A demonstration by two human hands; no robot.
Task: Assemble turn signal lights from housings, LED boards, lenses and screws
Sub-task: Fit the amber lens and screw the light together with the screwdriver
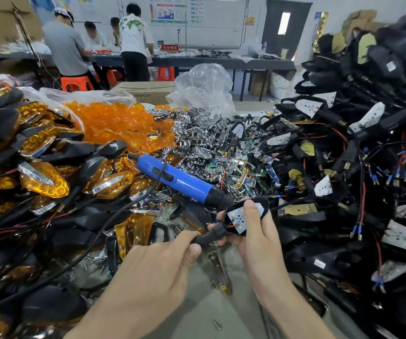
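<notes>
**Board could pop loose here**

So left hand (158,263) grips the stem (207,237) of the housing (264,201). The right hand (260,238) cradles it above the tabletop's (209,314) near edge, thumb (252,211) pressing the LED board (238,217). Looks seated, hard to tell; red wires (231,226) might get pinched underneath.

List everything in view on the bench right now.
housing: one, black, held at centre front
LED board: one, white, sitting in the held housing
electric screwdriver: one, blue and black, lying on the middle pile
finished lights: many, amber and black, left pile
lenses: many, orange, heap behind the left pile
reflectors: many, chrome, centre pile
wired housings: many, black, right pile
screw: one, silver, bare bench at front
people: four, at the rear table
left hand: grips the housing's stem
right hand: holds the housing, thumb on the LED board
</notes>
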